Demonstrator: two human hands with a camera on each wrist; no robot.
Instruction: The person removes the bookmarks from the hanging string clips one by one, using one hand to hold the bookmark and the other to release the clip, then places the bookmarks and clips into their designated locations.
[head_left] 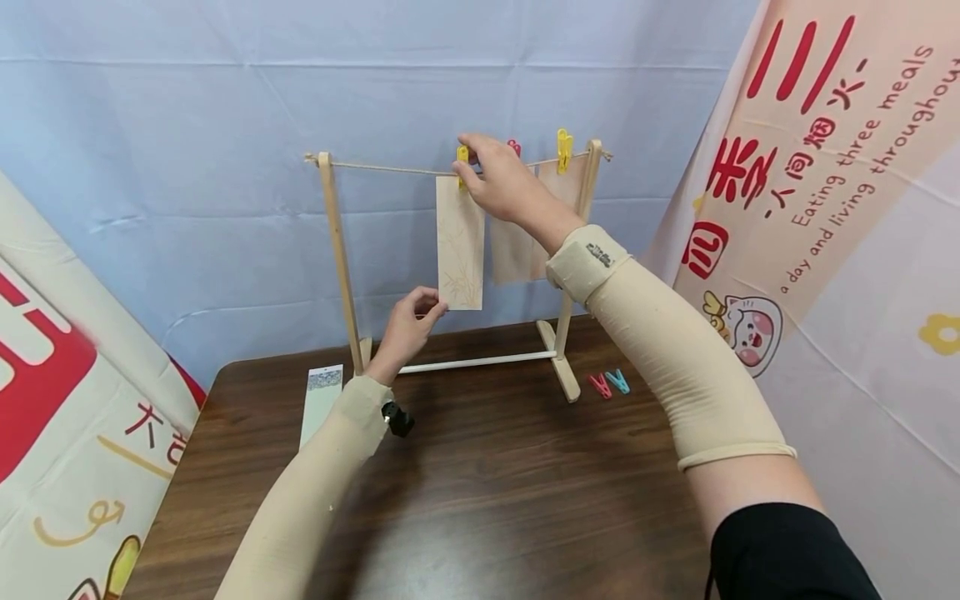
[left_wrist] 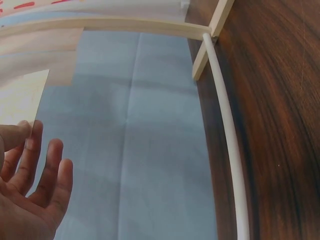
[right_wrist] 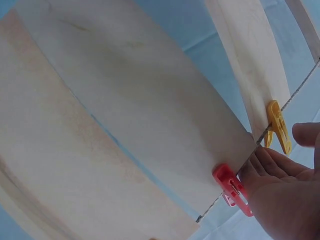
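A pale paper card (head_left: pixel 459 242) with a faint plant print hangs from the rope (head_left: pixel 390 169), under a yellow clothespin (head_left: pixel 462 156) at its top edge. My left hand (head_left: pixel 407 332) pinches the card's lower left corner between thumb and forefinger; its other fingers are spread in the left wrist view. My right hand (head_left: pixel 506 179) is up at the yellow clothespin. In the right wrist view the thumb (right_wrist: pixel 306 134) stands apart from that clothespin, and the fingers reach behind the rope. A red clothespin (right_wrist: pixel 231 187) is close beside the right hand, on a second card (right_wrist: pixel 150 95).
A wooden frame (head_left: pixel 341 258) with a white crossbar (head_left: pixel 480 362) carries the rope. Another yellow clothespin (head_left: pixel 564 152) holds a card at the right end. On the table lie a pink clothespin (head_left: pixel 601 386), a blue clothespin (head_left: pixel 618 382) and a pale green card (head_left: pixel 321 408).
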